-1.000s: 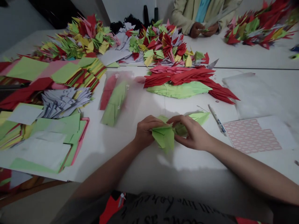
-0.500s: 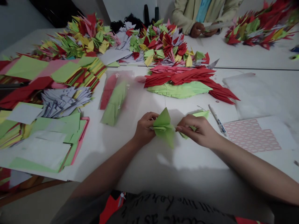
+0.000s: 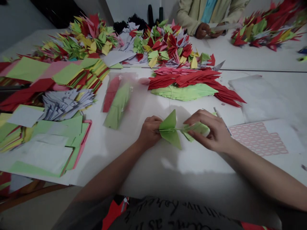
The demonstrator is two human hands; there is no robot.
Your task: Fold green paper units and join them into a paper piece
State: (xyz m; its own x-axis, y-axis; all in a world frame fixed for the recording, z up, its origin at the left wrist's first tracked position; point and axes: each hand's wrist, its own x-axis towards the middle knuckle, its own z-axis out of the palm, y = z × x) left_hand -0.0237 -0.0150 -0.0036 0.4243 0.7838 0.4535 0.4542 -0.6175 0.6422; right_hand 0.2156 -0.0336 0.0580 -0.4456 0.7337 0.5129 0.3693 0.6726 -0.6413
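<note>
A light green folded paper figure (image 3: 170, 129) is held just above the white table (image 3: 168, 166) in front of me. My left hand (image 3: 150, 131) is closed on its left end, with two pointed flaps fanned up and down beside the fingers. My right hand (image 3: 211, 131) pinches the thin green part (image 3: 195, 128) that stretches out to the right. A pen (image 3: 217, 112) lies just behind my right hand, mostly hidden by it.
A sheet of small red-edged labels (image 3: 257, 139) lies right of my hand. Flat red and green folded pieces (image 3: 187, 84) sit behind. Stacks of coloured paper (image 3: 48, 127) fill the left. Heaps of folded figures (image 3: 165, 44) cover the far side, where another person's hands (image 3: 207, 30) hold paper.
My hands have moved apart. The green figure has been drawn out sideways, its right part now stretched long under my right hand, and the flaps at the left have opened.
</note>
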